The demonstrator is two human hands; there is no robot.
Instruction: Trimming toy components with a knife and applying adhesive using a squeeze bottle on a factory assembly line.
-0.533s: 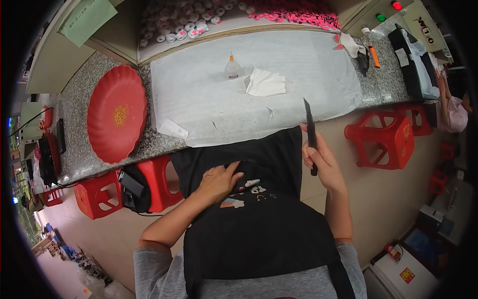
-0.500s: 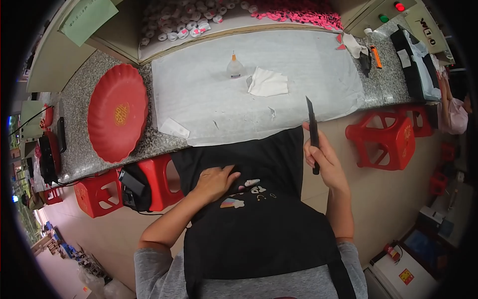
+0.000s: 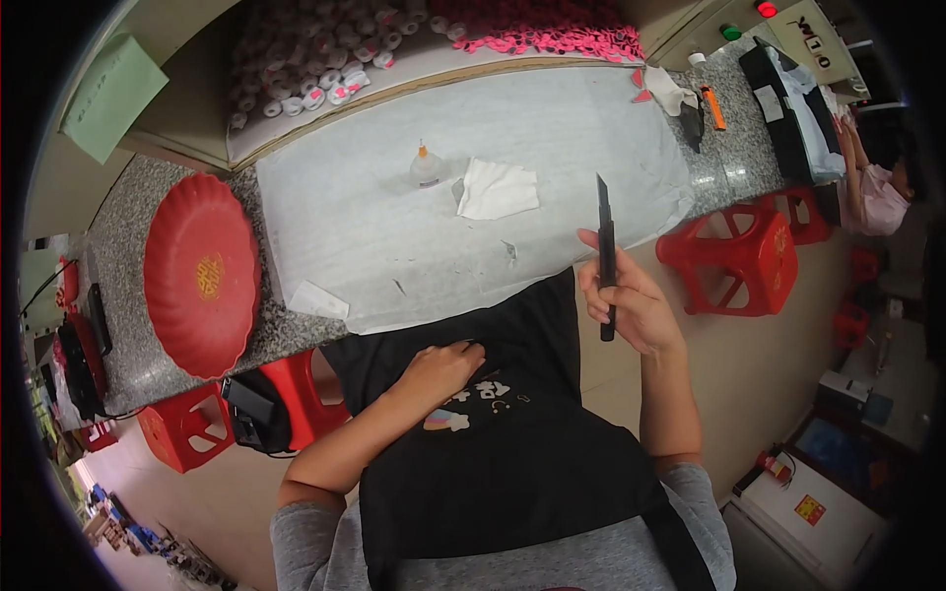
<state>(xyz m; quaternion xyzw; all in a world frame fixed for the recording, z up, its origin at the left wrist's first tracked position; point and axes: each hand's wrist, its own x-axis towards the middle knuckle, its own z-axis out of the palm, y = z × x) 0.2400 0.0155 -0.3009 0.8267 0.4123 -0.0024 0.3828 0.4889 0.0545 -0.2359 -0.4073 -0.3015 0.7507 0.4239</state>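
A black utility knife [image 3: 606, 241] stands nearly upright in my right hand [image 3: 639, 307], its blade pointing up and away from me. My fingers and thumb close round the handle, to the right of my lap and just off the table's front edge. Against the front of my black apron [image 3: 493, 483] rests my left hand [image 3: 443, 374], fingers curled in; whatever they hold, if anything, is hidden. Ahead lies a white sheet [image 3: 355, 217] over the worktop. On it are a small clear bottle with an orange tip [image 3: 426, 169] and a folded white cloth [image 3: 499, 188].
A red scalloped tray [image 3: 202, 276] sits at the left. White rolls [image 3: 315, 98] and pink pieces [image 3: 562, 41] fill the shelf behind. An orange-handled cutter [image 3: 713, 108] and black box [image 3: 778, 113] lie right. Red stools [image 3: 734, 261] flank me; another person [image 3: 872, 197] is far right.
The worktop has shifted left and down in the picture as the view turned. My left hand's fingers, straighter before, are now curled. My right hand keeps the knife, now held more upright.
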